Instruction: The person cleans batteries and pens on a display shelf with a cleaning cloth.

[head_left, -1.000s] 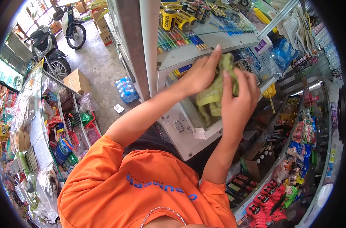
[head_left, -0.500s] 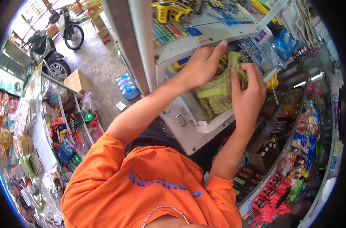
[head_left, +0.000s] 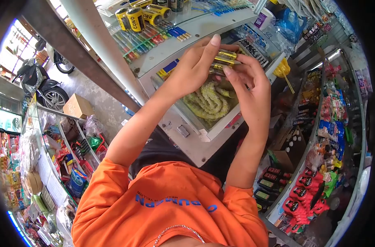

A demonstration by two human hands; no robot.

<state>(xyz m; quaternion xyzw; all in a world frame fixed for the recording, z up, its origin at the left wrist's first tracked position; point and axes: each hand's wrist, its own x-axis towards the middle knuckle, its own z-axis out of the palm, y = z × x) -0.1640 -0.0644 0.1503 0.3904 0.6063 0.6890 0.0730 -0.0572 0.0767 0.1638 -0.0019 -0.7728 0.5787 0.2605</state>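
Note:
Several small yellow batteries (head_left: 225, 56) are held between my two hands above an open drawer-like compartment (head_left: 212, 135). My left hand (head_left: 192, 68) has its fingers and thumb around their left ends. From the right, my right hand (head_left: 250, 80) pinches their other ends with thumb and fingers. Below the hands a crumpled yellow-green cloth (head_left: 208, 103) lies in the compartment. Larger yellow batteries (head_left: 132, 19) stand and lie on the glass shelf above, over a row of coloured pens (head_left: 154, 39).
A small metal latch (head_left: 183, 131) is on the grey cabinet front. Packaged goods fill the curved case (head_left: 311, 181) at right and the glass case (head_left: 68, 140) at left. A cardboard box (head_left: 78, 106) and a motorbike (head_left: 45, 84) stand at the upper left.
The cloth has left my hands and now lies in the compartment. My hands have come together around the small batteries. The view has shifted, bringing more of the upper shelf into sight.

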